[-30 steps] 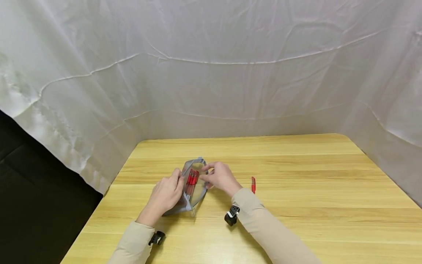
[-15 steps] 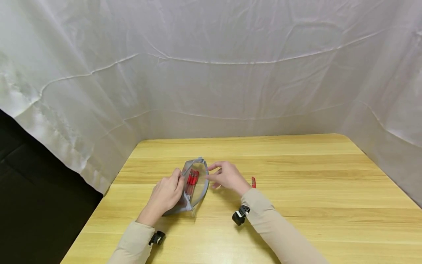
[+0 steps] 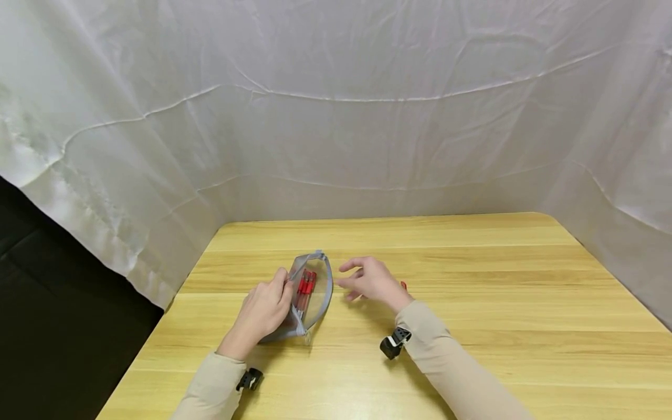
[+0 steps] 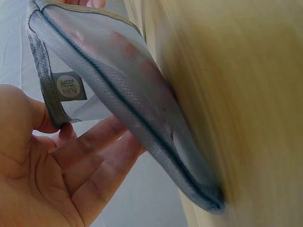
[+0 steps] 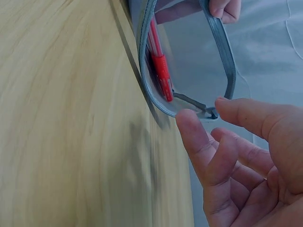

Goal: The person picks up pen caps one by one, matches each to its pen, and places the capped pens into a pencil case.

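A grey mesh pencil pouch (image 3: pixel 326 299) stands with its zip mouth spread wide toward the right. Inside lie several red-capped pens (image 3: pixel 306 284), whose caps point to the opening. My left hand (image 3: pixel 266 309) pinches the pouch's upper edge between thumb and fingers; the left wrist view shows the grip beside a small label (image 4: pixel 69 86). Just right of the mouth is my right hand (image 3: pixel 370 283), fingers loosely bent, thumb and index apart, nothing between them. Another red pen (image 3: pixel 403 285) lies on the table beyond my right wrist, mostly hidden by it.
The pouch rests on a wood-grain table (image 3: pixel 499 291). Pale cloth (image 3: pixel 367 134) hangs behind the table and along its sides. Something black (image 3: pixel 63 303) fills the lower left beyond the table edge. Each wrist carries a small black camera (image 3: pixel 391 344).
My right hand has drawn back from the pouch mouth toward the right, now covering most of the loose red pen. The left hand and pouch have stayed put.
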The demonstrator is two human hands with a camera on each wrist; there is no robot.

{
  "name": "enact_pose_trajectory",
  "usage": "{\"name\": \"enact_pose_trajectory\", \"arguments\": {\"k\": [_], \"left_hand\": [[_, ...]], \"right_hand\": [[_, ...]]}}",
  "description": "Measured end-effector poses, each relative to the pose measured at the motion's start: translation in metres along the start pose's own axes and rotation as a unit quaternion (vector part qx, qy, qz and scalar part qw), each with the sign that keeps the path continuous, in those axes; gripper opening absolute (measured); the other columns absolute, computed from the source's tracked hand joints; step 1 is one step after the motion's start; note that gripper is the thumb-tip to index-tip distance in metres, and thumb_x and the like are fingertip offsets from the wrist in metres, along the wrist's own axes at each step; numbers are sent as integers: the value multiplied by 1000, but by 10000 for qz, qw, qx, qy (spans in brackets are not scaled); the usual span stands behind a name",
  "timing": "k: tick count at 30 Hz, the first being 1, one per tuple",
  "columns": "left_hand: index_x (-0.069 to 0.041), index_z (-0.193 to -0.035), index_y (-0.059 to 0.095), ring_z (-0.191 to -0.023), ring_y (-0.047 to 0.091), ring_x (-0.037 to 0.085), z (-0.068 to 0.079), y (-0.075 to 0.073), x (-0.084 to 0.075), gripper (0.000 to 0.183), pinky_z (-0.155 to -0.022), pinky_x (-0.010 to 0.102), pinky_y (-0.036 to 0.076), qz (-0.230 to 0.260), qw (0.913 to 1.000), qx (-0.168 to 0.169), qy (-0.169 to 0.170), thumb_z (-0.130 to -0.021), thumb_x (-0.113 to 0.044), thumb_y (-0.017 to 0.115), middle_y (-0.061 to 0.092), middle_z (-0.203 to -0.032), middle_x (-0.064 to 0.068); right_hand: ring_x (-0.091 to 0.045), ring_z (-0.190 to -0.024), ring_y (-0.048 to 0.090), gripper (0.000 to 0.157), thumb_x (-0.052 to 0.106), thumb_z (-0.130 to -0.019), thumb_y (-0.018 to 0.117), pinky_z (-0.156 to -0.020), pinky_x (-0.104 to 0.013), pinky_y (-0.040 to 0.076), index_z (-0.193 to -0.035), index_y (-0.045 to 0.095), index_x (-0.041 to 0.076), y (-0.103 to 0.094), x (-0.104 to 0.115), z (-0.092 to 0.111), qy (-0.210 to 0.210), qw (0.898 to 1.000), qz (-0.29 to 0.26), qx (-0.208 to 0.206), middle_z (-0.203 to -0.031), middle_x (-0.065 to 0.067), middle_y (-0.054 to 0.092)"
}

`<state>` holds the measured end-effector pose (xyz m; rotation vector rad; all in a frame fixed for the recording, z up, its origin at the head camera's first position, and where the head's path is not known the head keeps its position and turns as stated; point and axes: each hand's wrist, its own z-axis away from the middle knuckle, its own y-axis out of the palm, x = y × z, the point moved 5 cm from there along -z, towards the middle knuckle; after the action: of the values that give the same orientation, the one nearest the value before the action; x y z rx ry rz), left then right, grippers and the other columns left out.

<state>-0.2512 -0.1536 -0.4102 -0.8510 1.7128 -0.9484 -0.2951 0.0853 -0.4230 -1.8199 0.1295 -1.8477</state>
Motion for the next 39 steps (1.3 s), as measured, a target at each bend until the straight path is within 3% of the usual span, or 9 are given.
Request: {"name": "enact_pose_trajectory", "arguments": {"k": [17, 28, 33, 39], "left_hand": [[-14, -98, 49, -49, 36, 13, 0, -1, 1, 17, -47, 27, 27, -19, 10000, -46, 18, -114, -21, 45, 42, -63, -1], [-14, -98, 50, -49, 35, 12, 0, -1, 0, 17, -47, 27, 26, -72, 9998, -118, 110, -113, -20, 47, 41, -63, -2], [-14, -97, 50, -49, 34, 12, 0, -1, -1, 17, -47, 26, 26, -66, 9998, -99, 136, -113, -19, 47, 40, -63, -2], [-14, -98, 50, -49, 35, 12, -1, 0, 0, 16, -47, 27, 26, -35, 9999, -76, 115, -113, -20, 46, 41, -63, -2]], "right_hand": [[-28, -82, 82, 47, 27, -101, 76, -69, -38, 62, -141, 65, 5, -39, -17, 11, 150, 9997, 208, -31, -111, -18, 79], [-30, -76, 79, 45, 21, -100, 76, -74, -40, 65, -138, 64, 0, -67, -26, 26, 197, 9992, 335, -74, -103, -21, 76], [-21, -71, 76, 44, 21, -100, 76, -71, -39, 63, -137, 65, 1, -80, -32, 32, 275, 9974, 629, -206, -98, -18, 77], [-19, -67, 73, 45, 20, -100, 76, -71, -39, 64, -137, 63, -2, -89, -43, 37, 403, 9974, 555, -237, -92, -17, 76]]}}
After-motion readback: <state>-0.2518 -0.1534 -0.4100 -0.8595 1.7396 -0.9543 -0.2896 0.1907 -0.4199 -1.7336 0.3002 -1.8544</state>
